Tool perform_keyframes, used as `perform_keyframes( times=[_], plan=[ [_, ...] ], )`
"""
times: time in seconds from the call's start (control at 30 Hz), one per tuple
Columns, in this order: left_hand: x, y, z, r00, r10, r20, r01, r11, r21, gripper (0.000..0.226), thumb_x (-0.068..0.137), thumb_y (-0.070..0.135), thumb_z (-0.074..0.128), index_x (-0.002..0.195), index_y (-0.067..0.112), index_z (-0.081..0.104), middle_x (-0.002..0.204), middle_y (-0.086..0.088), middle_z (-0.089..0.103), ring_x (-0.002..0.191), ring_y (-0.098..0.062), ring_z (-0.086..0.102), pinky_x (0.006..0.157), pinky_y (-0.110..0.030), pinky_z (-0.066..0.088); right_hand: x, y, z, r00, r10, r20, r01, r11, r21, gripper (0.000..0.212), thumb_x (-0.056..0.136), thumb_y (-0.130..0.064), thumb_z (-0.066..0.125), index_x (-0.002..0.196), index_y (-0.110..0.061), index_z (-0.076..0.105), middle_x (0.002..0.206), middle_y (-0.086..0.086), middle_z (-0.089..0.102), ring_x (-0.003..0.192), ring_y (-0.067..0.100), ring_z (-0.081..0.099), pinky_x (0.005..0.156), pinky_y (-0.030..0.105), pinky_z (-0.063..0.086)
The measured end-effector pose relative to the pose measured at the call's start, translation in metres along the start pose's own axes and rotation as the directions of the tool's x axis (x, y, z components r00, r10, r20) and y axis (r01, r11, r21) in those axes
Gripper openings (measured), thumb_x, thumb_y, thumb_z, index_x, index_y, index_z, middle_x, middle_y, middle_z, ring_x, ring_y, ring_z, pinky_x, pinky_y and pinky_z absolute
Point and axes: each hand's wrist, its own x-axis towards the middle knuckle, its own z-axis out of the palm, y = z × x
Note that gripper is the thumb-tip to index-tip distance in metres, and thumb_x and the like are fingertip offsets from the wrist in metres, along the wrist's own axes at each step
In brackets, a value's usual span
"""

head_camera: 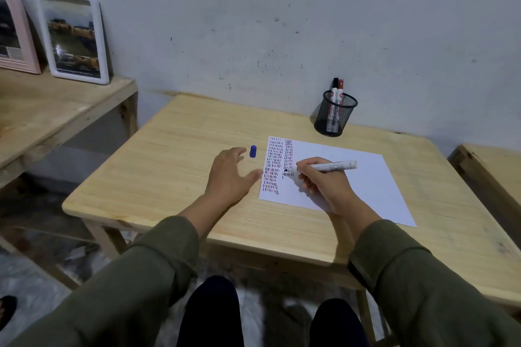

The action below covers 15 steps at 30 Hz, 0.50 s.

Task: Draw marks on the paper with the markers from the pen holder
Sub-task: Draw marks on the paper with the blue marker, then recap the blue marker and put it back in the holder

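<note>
Bench (174,149): pale wood, straight visible grain, square top with rounded edges, matt finish.

Paper (363,177): one white rectangular sheet, lying flat on the bench right of centre. Its left part carries two columns of short slanted strokes in blue, red and black; the second column ends about halfway down.

Pen holder (335,118): black wire-mesh cylinder, upright at the far side of the bench, just beyond the paper. Holds two markers (337,93), white barrels, one black cap and one red.

Cap (253,151): small blue plastic cylinder, standing on the bench just left of the paper.

Right hand (324,182): fingers closed around a white marker (327,166) with printed barrel, uncapped, dark tip touching the paper at the foot of the second column.

Left hand (229,175): empty, fingers spread, palm down on the bench, thumb tip at the paper's left edge, fingertips near the cap.

Sleeves: olive-green fabric, both arms.
</note>
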Motion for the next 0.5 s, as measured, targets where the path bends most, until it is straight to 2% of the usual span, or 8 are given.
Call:
perform_keyframes(
  times=[0.13, 0.27, 0.37, 0.5],
  plan=[
    [0.017, 0.006, -0.001, 1.000, 0.019, 0.017, -0.020, 0.999, 0.027, 0.048, 0.089, 0.021, 0.059, 0.135, 0.023, 0.046, 0.138, -0.004, 0.050, 0.125, -0.015, 0.048, 0.094, -0.015, 0.026, 0.001, -0.007, -0.001, 0.999, -0.041, -0.015, 0.041, 0.998, -0.043, 0.004, 0.086, 0.001, 0.059, 0.088, 0.001, 0.063, 0.060, 0.008, 0.056, 0.039, 0.010, 0.051, 0.040, 0.018, 0.042],
    [0.035, 0.014, 0.004, 0.998, -0.024, 0.050, 0.019, 0.996, 0.090, 0.045, 0.092, 0.011, 0.050, 0.135, 0.025, 0.048, 0.133, -0.006, 0.056, 0.127, -0.022, 0.043, 0.093, -0.022, 0.030, 0.009, -0.015, -0.005, 0.995, -0.100, 0.019, 0.102, 0.980, -0.173, 0.004, 0.084, -0.007, 0.064, 0.085, -0.007, 0.068, 0.069, 0.010, 0.062, 0.049, 0.012, 0.055, 0.048, 0.021, 0.043],
    [0.044, 0.012, 0.009, 0.997, -0.030, 0.066, 0.021, 0.991, 0.130, 0.039, 0.093, 0.008, 0.047, 0.129, 0.021, 0.056, 0.127, -0.008, 0.062, 0.120, -0.025, 0.050, 0.094, -0.027, 0.037, 0.013, -0.022, -0.004, 0.992, -0.121, 0.028, 0.124, 0.975, -0.182, 0.004, 0.085, -0.008, 0.065, 0.085, -0.008, 0.068, 0.070, 0.010, 0.063, 0.050, 0.014, 0.056, 0.049, 0.023, 0.043],
    [0.049, 0.009, 0.013, 0.999, -0.045, 0.014, 0.045, 0.999, 0.014, 0.029, 0.091, 0.006, 0.047, 0.112, 0.014, 0.067, 0.109, -0.008, 0.069, 0.100, -0.021, 0.062, 0.078, -0.017, 0.039, 0.015, -0.029, -0.003, 0.990, -0.137, 0.045, 0.143, 0.974, -0.175, 0.003, 0.084, -0.009, 0.065, 0.085, -0.009, 0.069, 0.070, 0.009, 0.063, 0.052, 0.015, 0.057, 0.050, 0.024, 0.044]
  ],
)
